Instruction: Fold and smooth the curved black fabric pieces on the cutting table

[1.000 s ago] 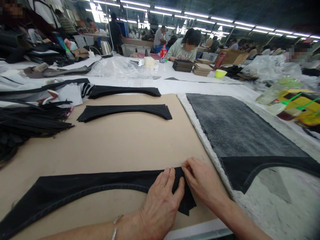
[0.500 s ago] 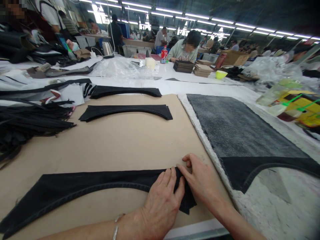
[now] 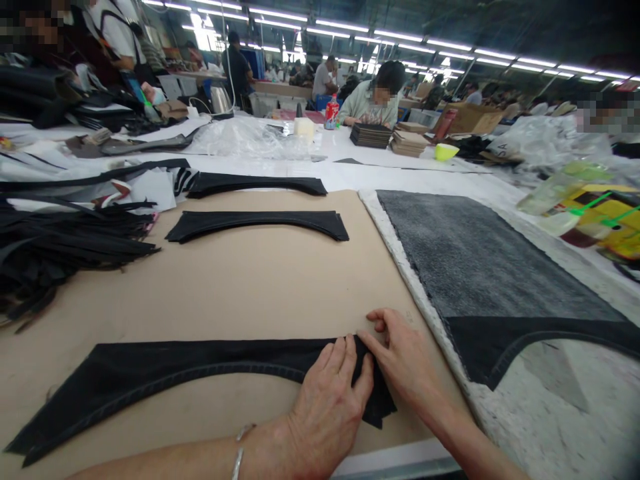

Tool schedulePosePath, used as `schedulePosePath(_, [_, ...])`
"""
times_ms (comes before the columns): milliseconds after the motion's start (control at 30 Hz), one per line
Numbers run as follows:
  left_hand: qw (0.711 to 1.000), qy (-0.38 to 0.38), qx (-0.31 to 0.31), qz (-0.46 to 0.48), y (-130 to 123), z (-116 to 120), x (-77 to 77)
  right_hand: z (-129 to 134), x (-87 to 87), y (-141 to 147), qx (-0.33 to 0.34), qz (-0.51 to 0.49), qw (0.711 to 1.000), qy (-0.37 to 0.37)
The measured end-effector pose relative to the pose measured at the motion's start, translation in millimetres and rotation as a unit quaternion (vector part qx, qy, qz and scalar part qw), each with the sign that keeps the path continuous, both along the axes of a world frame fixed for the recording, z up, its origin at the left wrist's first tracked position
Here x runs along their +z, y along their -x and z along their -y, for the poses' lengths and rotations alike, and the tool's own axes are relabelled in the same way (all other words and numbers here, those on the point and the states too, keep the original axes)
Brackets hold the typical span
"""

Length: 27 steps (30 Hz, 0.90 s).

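One curved black piece [image 3: 190, 357] lies across the lower frame on tan board [image 3: 280, 280]. Left hand [image 3: 327, 403] presses its right end, fingers flat, thumb spread, seemingly pinning it. Right hand [image 3: 405, 360] half-open, fingertip at top corner, perhaps steadying; can't tell if pinching.

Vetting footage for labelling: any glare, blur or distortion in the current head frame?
Head view: ceiling tube lights near blown out; yellow packaging at the right edge soft; scene stretched toward the edges; upper right corner dark; black piece shows little surface detail; left hand and right hand reasonably clear.
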<state>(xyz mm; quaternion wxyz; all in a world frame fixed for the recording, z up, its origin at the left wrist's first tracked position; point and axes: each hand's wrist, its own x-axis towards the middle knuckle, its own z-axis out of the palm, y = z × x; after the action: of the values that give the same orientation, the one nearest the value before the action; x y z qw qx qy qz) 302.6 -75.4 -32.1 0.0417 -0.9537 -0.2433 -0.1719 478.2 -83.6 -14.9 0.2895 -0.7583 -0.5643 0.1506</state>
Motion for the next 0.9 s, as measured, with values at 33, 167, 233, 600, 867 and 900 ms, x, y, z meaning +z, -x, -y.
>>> schedulePosePath(33, [1.0, -0.001, -0.002, -0.002, 0, 0, 0.2, 0, -1.1, 0, -0.001, 0.002, 1.0, -0.002])
schedulePosePath(167, [1.0, -0.007, -0.008, -0.015, 0, 0, 1.4, 0, -5.8, -4, 0.028, 0.005, 1.0, -0.012])
schedulePosePath(233, [1.0, 0.0, 0.001, -0.011, 0, -1, 3.0, 1, -7.2, -6, 0.043, 0.01, 0.999, -0.016])
schedulePosePath(600, [0.97, 0.191, 0.072, 0.134, 47, -24, 31.1, 3, -1.5, -13, 0.077, 0.008, 0.996, -0.043])
schedulePosePath(867, [0.977, 0.184, 0.099, 0.042, 63, -41, 22.5, 1, 12.2, 36, 0.249, 0.114, 0.956, -0.102])
schedulePosePath(900, [0.977, 0.182, 0.101, 0.039, 62, -41, 22.3, 1, 10.8, 43, 0.275, 0.12, 0.95, -0.092])
